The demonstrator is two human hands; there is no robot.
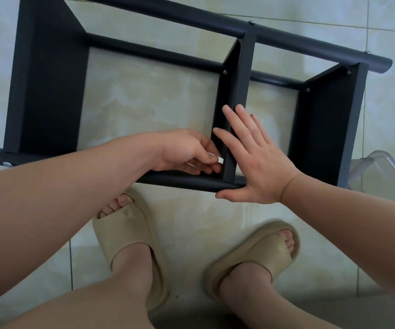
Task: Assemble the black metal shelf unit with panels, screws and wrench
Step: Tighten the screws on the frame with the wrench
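Left hand [184,151], fingers curled, pinches a small pale piece [216,159] against the near end of the middle panel [235,91]; too little of the piece shows to name it. Right hand [258,162] lies flat with fingers straight, pressed on that panel's other face, its thumb along the near tube [187,182]. The hands sit just beside each other at the centre, with the panel between them.

The shelf [47,86] lies on its side on the tiled floor [156,98], filling the view from 9 through 12 to 3 o'clock. It is matte black. Three flat panels stand on edge between round tubes, the widest at 10 o'clock and another at 2 o'clock. Silver screws [225,72] show where the panels meet the far tubes [286,38].

Beige slippers [125,231] are at 6 o'clock, just short of the near tube. A clear box [381,172] sits at 3 o'clock.
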